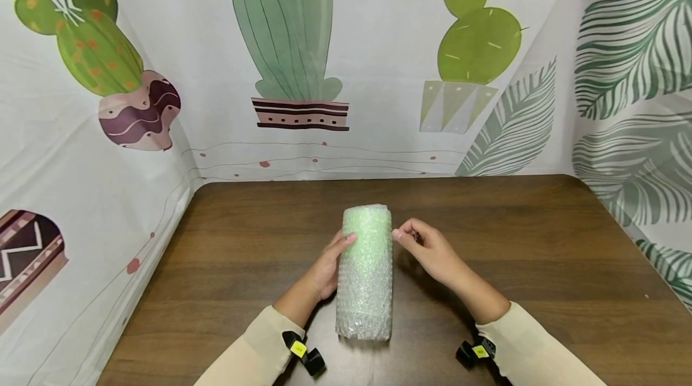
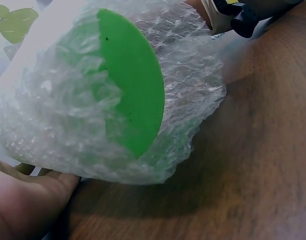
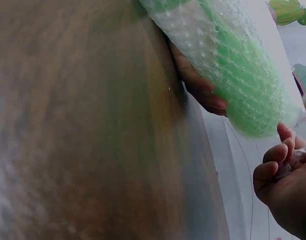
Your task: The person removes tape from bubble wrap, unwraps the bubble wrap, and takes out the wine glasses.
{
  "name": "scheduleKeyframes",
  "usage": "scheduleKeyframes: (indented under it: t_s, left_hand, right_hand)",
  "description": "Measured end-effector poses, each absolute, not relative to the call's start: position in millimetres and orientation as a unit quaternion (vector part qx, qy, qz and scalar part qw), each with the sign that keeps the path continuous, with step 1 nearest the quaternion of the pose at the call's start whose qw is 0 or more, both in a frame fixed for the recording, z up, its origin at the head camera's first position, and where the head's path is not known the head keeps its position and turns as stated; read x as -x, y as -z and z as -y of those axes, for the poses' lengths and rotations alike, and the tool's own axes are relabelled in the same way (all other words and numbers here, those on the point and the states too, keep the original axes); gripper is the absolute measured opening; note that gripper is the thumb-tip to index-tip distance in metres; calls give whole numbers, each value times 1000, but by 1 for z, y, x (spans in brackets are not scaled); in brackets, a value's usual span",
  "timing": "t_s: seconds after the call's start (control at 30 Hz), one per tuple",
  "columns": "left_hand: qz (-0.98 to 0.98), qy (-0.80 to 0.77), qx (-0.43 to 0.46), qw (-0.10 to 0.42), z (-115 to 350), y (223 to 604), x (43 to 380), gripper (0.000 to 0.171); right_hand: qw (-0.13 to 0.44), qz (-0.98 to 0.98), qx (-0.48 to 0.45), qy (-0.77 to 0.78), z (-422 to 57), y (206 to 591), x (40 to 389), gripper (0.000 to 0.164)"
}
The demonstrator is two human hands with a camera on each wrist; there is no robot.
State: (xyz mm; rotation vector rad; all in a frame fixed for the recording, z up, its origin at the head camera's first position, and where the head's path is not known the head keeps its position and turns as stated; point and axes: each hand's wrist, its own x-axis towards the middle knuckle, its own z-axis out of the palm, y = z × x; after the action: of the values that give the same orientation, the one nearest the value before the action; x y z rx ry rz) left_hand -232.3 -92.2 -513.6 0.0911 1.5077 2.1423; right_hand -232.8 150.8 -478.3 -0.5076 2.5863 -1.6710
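Note:
A cylinder-shaped package in clear bubble wrap is held up over the table, its upper part tinted green. Through the wrap's open end, the left wrist view shows a flat green face of the thing inside; its kind is hidden. My left hand grips the package from the left side, thumb on the front and fingers behind. At the upper right edge of the package is my right hand, thumb and forefinger together. The right wrist view shows a crumpled bit of clear film within its curled fingers.
A brown wooden table lies beneath both hands. White cloth printed with cacti and leaves hangs behind it and along the sides. Each wrist wears a black camera strap over a cream sleeve.

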Motion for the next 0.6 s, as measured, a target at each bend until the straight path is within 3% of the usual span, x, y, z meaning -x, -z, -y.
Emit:
scheduleKeyframes:
  t_s: [0.6]
  left_hand:
    - [-555, -792, -33, 251, 92, 514, 232, 64]
  right_hand:
    - [11, -839, 172, 516, -152, 482, 235, 10]
